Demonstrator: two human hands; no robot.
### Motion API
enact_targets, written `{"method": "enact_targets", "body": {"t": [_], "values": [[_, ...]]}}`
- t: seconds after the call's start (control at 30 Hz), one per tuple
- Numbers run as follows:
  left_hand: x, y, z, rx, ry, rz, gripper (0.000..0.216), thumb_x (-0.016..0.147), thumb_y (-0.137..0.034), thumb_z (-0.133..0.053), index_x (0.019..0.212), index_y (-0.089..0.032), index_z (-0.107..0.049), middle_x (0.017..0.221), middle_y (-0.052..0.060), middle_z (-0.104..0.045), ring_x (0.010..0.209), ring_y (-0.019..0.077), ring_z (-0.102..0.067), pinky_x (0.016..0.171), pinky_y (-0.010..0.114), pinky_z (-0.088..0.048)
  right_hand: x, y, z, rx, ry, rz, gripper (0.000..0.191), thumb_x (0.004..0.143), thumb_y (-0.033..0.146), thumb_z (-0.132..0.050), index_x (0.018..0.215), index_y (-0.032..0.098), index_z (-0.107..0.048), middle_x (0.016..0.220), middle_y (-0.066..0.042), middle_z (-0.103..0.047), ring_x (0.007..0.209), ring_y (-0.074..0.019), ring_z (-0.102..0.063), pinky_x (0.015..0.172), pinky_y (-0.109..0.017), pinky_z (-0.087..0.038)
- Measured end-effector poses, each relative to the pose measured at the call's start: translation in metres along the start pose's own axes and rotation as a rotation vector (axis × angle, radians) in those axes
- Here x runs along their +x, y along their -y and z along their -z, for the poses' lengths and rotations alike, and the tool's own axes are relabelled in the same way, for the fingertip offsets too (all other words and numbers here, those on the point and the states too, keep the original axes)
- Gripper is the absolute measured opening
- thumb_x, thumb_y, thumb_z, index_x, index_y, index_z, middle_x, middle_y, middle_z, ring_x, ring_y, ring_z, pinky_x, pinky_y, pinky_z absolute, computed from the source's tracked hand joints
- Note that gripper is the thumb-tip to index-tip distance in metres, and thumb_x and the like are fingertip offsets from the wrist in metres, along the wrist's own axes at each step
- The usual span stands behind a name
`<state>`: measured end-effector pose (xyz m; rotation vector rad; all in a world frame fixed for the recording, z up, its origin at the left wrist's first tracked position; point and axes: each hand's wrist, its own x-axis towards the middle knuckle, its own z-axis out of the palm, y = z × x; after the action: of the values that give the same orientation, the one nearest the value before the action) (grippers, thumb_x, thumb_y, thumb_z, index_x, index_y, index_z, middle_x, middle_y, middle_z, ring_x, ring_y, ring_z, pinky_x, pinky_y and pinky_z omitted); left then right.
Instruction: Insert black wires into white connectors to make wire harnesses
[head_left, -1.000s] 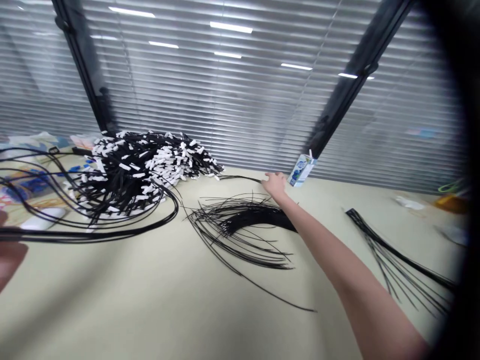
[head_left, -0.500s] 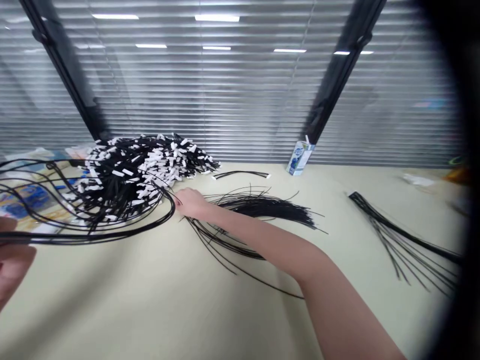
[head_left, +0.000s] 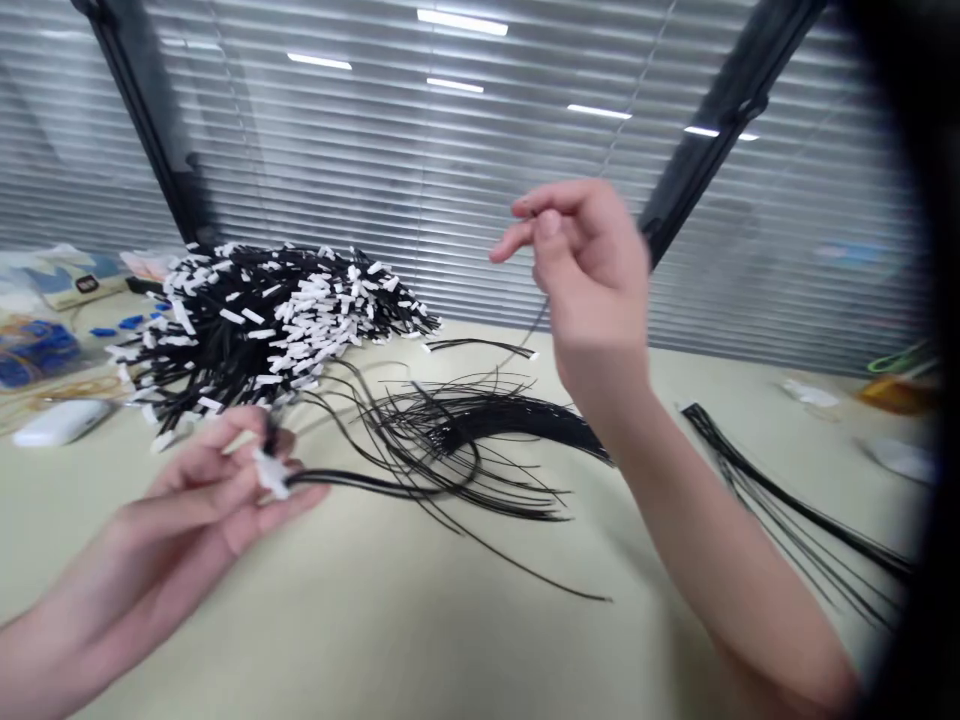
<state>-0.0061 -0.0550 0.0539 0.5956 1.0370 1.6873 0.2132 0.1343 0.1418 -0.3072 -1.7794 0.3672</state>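
Observation:
My left hand (head_left: pixel 217 485) pinches the white-tagged end of a small bundle of thin black cables (head_left: pixel 390 470) that loops out to the right over the table. My right hand (head_left: pixel 585 270) is raised above the table, thumb and forefinger pinched on a single thin black cable (head_left: pixel 534 325) that hangs down from it. Behind my left hand lies a big heap of black cables with white tags (head_left: pixel 277 320). A fanned sheaf of bare black cables (head_left: pixel 495 420) lies between my hands on the pale table (head_left: pixel 375 620).
Another sheaf of black cables (head_left: pixel 787 510) lies at the right. One short tagged cable (head_left: pixel 480 345) rests near the window blinds. A white mouse (head_left: pixel 56 422) and blue packets (head_left: pixel 30 350) sit at the far left. Small blurred items lie at the far right edge.
My right hand left the heap's edge and rose up with one cable pinched. My left hand came in from the left edge, now holding the tagged ends of its bundle lower and nearer the middle.

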Motion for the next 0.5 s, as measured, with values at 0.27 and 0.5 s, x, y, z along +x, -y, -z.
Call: {"method": "enact_targets", "body": {"t": [0.27,0.5], "values": [[0.0,0.043,-0.045,0.044,0.426,0.296,0.017,0.076,-0.011,-0.071,0.085,-0.02,-0.06,0.081,-0.003,-0.059,0.074,0.0095,-0.058,0.071,0.02,-0.054,-0.09,0.091,0.01,-0.181,0.626,-0.02,0.012,0.091,0.014,-0.053,0.083,0.017,-0.061,0.075,0.003,-0.064,0.07,-0.0088,-0.056,0.069,-0.02,-0.046],[0.008,0.051,-0.044,-0.042,0.551,0.26,0.022,0.077,-0.006,-0.069,0.089,-0.019,-0.057,0.077,-0.004,-0.058,0.069,0.0096,-0.06,0.066,0.022,-0.053,-0.096,0.081,0.01,-0.189,0.725,-0.046,0.017,0.092,0.011,-0.049,0.08,0.016,-0.06,0.075,0.001,-0.06,0.072,-0.0112,-0.052,0.07,-0.025,-0.043]]}}
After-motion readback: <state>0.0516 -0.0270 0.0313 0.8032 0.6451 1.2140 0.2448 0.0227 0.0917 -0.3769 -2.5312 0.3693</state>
